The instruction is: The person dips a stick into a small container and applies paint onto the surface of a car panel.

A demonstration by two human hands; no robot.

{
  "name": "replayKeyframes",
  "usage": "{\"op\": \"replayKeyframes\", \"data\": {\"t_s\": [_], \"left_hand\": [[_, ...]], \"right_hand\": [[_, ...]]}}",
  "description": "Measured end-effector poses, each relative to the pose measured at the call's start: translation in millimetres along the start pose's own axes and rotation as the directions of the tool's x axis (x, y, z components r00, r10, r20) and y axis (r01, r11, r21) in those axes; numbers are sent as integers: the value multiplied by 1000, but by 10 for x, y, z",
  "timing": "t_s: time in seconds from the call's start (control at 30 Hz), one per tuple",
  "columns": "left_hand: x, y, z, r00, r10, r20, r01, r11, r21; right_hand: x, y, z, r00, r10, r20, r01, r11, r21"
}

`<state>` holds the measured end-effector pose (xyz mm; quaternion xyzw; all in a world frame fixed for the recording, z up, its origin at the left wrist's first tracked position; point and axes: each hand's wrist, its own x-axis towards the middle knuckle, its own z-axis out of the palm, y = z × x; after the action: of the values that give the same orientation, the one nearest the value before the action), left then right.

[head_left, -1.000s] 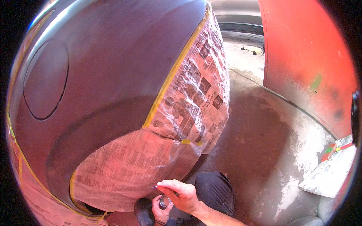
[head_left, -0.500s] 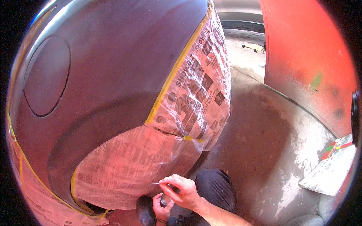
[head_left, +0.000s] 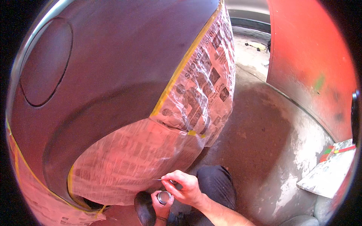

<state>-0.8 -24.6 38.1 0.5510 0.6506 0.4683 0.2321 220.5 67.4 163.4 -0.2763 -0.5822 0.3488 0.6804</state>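
Observation:
My left hand (head_left: 160,209) is closed around a small round metal tin (head_left: 164,196), its mouth facing up and a pinkish-brown fill showing inside. Just above and to the right of it, my right hand (head_left: 184,187) pinches a thin slender tool (head_left: 158,179); only its fine pale tip sticks out to the left, and its kind is not clear. Both hands are low in the picture, in front of newspaper (head_left: 124,162) that covers a car's wheel opening. Above curves the dull dark maroon body panel (head_left: 113,64), with an oval fuel flap (head_left: 47,62).
More newspaper (head_left: 200,86), edged with yellow masking tape (head_left: 184,60), covers the part right of the panel. My bent knee (head_left: 215,180) is beside my right hand. A red panel (head_left: 313,56) stands at the right over the stained floor (head_left: 260,132), near a paint-smeared white board (head_left: 328,173).
The view has shifted, so the car panel and newspaper sit somewhat higher. The tin's mouth now faces me more, showing its inside. My right hand keeps its pinch on the thin tool.

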Motion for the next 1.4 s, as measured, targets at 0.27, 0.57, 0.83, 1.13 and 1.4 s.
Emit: {"op": "replayKeyframes", "data": {"t_s": [0.27,0.57,0.83,1.13,1.4], "left_hand": [[-11,330,-8,995,-69,73,88,947,-309],[-256,418,21,995,-76,65,93,939,-332],[-215,351,43,987,52,155,-5,957,-289],[-158,529,-80,961,-10,278,73,973,-219],[-151,578,-180,952,50,303,-2,987,-158]], "right_hand": [[-57,68,16,981,149,128,-141,988,-68],[-883,-3,64,826,527,199,-540,841,17],[-1058,-152,66,770,629,108,-626,777,-65],[-1068,-273,167,689,720,76,-724,687,54],[-1024,-371,161,623,779,75,-782,620,58]]}}
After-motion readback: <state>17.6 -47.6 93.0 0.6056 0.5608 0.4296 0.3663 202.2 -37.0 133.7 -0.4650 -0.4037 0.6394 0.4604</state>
